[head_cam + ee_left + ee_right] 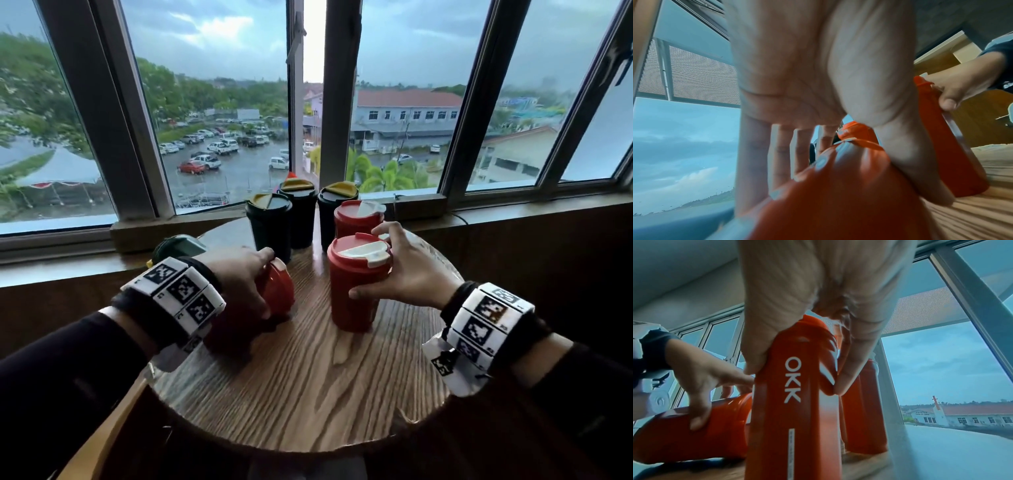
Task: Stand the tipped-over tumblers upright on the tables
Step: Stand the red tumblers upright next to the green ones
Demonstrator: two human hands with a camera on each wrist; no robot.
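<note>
A red tumbler (279,291) (838,194) (674,439) lies on its side at the left of the round wooden table (301,394). My left hand (255,284) (701,386) lies over it, fingers across the top and thumb curled down the near side. A second red tumbler (352,301) (793,418) (953,154) with a white flip lid stands upright in the middle. My right hand (390,270) (962,91) grips it just under the lid, between thumb and fingers.
Another red tumbler (356,219) (865,418) stands upright behind. Three dark green tumblers with yellow lids (269,226) (298,212) (330,212) stand at the table's back. A green tumbler (178,245) lies tipped on the window sill at left.
</note>
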